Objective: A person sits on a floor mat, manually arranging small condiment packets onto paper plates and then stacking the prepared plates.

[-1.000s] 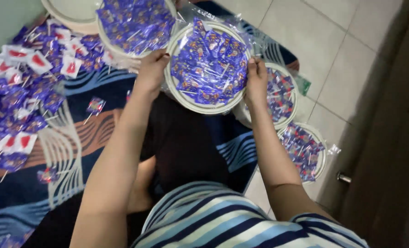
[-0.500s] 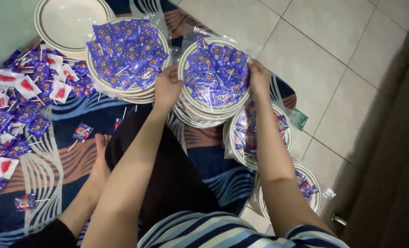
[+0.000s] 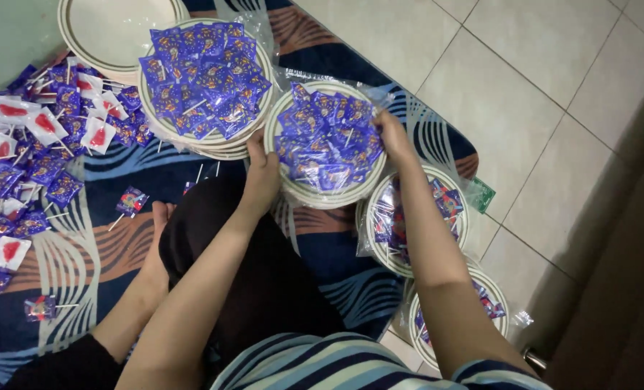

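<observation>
Two hands are set on opposite edges of one wrapped plate (image 3: 327,144), a round cream plate piled with small purple-wrapped lollipops and covered in clear plastic. The left hand (image 3: 262,175) is closed over the plate's near-left rim, fingers curled against the edge; the right hand (image 3: 392,136) grasps the far-right rim, thumb on top of the plastic. The plate is held level over the patterned mat (image 3: 119,238), just beside a second filled plate (image 3: 205,79) to its left, which rests on a short stack of plates and whose rim it nearly touches. Whether the held plate rests on plates beneath it or is lifted clear cannot be told from this angle, though a doubled rim line appears along its lower edge.

Below the right forearm a third wrapped plate (image 3: 448,209) of sweets lies on the mat, and a fourth (image 3: 491,303), partly hidden by the arm, lies nearer the tiled floor (image 3: 524,94). An empty cream plate (image 3: 112,32) with a dark ring near its rim sits at the top left. A loose heap of lollipops (image 3: 26,159), purple wrappers mixed with white ones bearing red shapes, is spread across the left of the mat, and single lollipops (image 3: 129,202) lie apart from it near a bare foot (image 3: 161,217). A small green packet (image 3: 481,193) rests at the mat's right edge. A striped shirt (image 3: 322,361) fills the bottom of the view.
</observation>
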